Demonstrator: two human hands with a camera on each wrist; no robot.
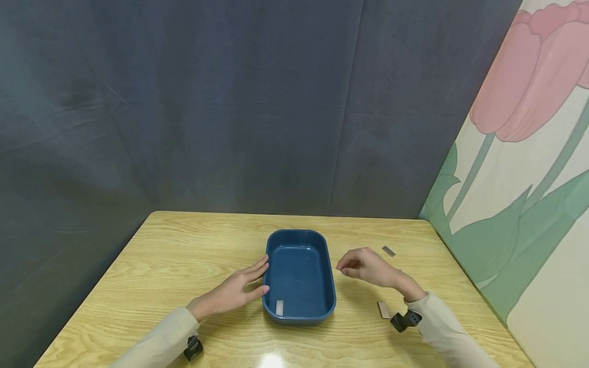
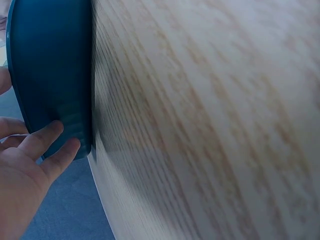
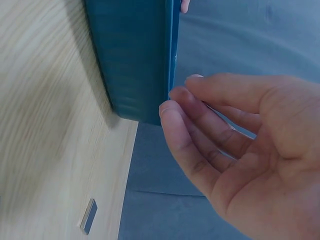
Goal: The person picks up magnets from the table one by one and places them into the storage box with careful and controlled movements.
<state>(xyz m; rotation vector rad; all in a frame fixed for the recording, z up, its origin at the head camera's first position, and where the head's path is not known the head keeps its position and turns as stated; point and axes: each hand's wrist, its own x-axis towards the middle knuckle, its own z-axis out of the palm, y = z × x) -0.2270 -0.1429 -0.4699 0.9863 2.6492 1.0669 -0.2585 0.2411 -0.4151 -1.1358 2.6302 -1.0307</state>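
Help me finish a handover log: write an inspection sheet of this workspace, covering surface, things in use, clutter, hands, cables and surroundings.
Surface: wood-grain table.
Things in use: blue tray on the table, a pale piece inside at its near left corner; grey piece and brownish piece on the table, right of the tray.
Clutter: nothing seen.
Left hand: fingers extended, touching the tray's left side.
Right hand: apart from the tray, fingers loosely curled, no piece visible in it.
Cables: nothing seen.
Surroundings: dark cloth behind; tulip-patterned panel at right.
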